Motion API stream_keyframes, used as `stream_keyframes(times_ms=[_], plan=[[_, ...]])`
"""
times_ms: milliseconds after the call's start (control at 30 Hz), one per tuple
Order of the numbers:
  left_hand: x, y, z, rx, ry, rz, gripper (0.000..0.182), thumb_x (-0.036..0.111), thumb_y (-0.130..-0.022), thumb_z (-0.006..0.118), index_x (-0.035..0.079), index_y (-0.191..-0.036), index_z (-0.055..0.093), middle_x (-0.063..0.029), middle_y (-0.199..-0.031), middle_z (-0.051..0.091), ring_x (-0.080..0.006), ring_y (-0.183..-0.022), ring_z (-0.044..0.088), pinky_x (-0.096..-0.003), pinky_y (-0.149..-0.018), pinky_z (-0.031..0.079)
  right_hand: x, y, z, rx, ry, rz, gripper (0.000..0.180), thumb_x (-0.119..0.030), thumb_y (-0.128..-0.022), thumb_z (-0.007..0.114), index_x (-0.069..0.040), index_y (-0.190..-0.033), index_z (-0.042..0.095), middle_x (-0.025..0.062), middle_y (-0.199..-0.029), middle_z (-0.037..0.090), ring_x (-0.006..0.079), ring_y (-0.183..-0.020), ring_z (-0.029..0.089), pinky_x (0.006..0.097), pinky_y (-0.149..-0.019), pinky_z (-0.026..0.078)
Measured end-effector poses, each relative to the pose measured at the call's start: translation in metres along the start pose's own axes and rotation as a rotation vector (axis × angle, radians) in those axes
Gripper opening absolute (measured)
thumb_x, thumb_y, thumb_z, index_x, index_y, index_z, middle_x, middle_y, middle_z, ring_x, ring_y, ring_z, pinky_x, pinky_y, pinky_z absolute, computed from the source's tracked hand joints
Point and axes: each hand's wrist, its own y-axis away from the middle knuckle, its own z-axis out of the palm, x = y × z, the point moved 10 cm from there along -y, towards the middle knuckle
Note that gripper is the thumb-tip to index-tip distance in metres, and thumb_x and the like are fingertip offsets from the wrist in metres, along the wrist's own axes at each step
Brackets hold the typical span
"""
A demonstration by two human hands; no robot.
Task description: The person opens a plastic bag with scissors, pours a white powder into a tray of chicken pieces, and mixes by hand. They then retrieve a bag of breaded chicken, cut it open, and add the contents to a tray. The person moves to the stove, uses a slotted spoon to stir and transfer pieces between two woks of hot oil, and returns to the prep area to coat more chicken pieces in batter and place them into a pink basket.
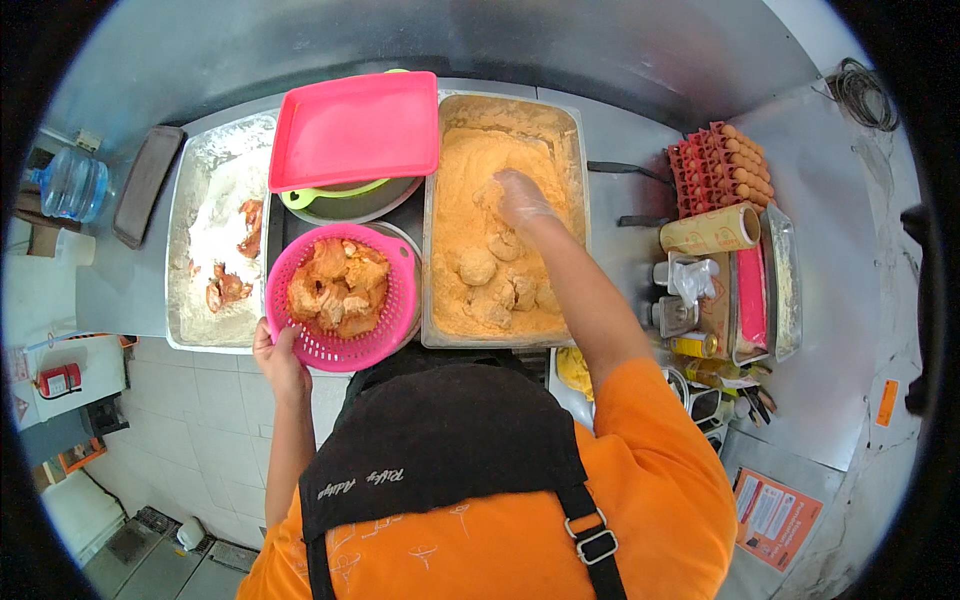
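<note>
My left hand (283,361) grips the near-left rim of a pink plastic colander (406,300), thumb on top. Raw marinated chicken pieces (337,289) are heaped in it. My right hand (521,199), in a clear plastic glove, reaches into orange-tan breading (469,161) in a deep metal pan (581,150). Its fingers are down at the breading beside a coated lump; whether they hold anything is hidden. Several breaded chicken pieces (477,267) lie nearer to me in that pan.
On the left, another metal pan (174,300) holds white flour and a few marinated pieces (227,288). A pink tray (356,131) rests above a lime-green-rimmed sieve (337,196). Egg trays (701,172), a wrap roll (709,229) and containers (675,316) crowd the right.
</note>
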Motion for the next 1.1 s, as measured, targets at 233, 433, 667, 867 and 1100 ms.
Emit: stream_keyframes(times_ms=[233,433,667,867,1100], plan=[[0.021,0.021,0.002,0.041,0.073,-0.017,0.027,-0.018,-0.087,0.062,0.008,-0.092,0.061,-0.0063,-0.099,0.076,-0.0143,-0.083,0.072,-0.0312,-0.079,0.062,0.002,-0.033,0.057,-0.421,0.512,-0.014,0.066,0.009,-0.094,0.064,-0.006,-0.158,0.057,0.0267,-0.159,0.058,0.0409,-0.138,0.065,0.0467,-0.111,0.057],[0.008,0.016,-0.005,0.033,0.01,0.039,0.035,-0.019,-0.085,0.064,0.013,-0.081,0.051,0.001,-0.086,0.065,-0.0077,-0.075,0.057,-0.0248,-0.071,0.049,0.046,-0.035,0.004,-0.266,0.618,0.016,0.063,0.0,-0.093,0.07,-0.006,-0.155,0.06,0.03,-0.151,0.063,0.0421,-0.134,0.067,0.0471,-0.109,0.057],[0.046,0.037,-0.003,0.136,0.109,-0.01,0.028,-0.019,-0.085,0.063,0.008,-0.093,0.062,-0.0062,-0.098,0.075,-0.0142,-0.085,0.071,-0.0308,-0.079,0.06,0.036,-0.013,-0.063,-0.132,0.259,0.103,0.039,-0.003,-0.095,0.07,-0.001,-0.134,0.066,0.0245,-0.139,0.07,0.0433,-0.131,0.067,0.0484,-0.107,0.055],[0.012,0.021,-0.008,0.136,0.065,-0.038,0.029,-0.018,-0.084,0.063,0.01,-0.087,0.058,-0.0023,-0.093,0.071,-0.0113,-0.077,0.066,-0.0282,-0.074,0.056,-0.007,0.015,-0.083,0.374,0.207,-0.384,0.039,-0.007,-0.097,0.075,-0.002,-0.134,0.067,0.0225,-0.131,0.072,0.0409,-0.121,0.069,0.0449,-0.106,0.055],[0.018,0.019,-0.007,0.076,0.108,-0.031,0.028,-0.017,-0.084,0.064,0.009,-0.092,0.061,-0.0042,-0.094,0.074,-0.0133,-0.079,0.07,-0.0283,-0.075,0.06,0.082,-0.02,0.021,-0.026,-0.546,0.117,0.042,-0.007,-0.097,0.079,-0.001,-0.136,0.066,0.0179,-0.123,0.072,0.0364,-0.112,0.069,0.0421,-0.105,0.054]])
